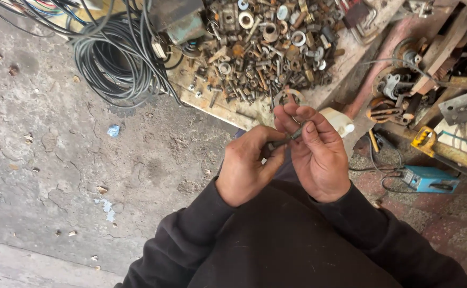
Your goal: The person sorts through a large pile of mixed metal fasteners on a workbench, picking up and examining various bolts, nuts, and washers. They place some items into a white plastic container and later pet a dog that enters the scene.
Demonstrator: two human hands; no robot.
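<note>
Nearest the camera, dark sleeves [276,240] lead to both hands. The left hand [246,165] and right hand [318,154] together pinch a thin bolt [285,140] (dark, slanted) between fingertips, at centre. At 12 o'clock lies a hardware heap [265,48]; at 11, coiled cable [113,58].

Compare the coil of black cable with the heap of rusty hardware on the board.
The coil of black cable is one long flexible thing wound in loops; the heap of rusty hardware is many small loose pieces such as washers, nuts and bolts. The cable is evenly black; the hardware is brown with some pale rings. The cable hangs over the wooden board edge onto the concrete; the hardware lies on the board.
</note>
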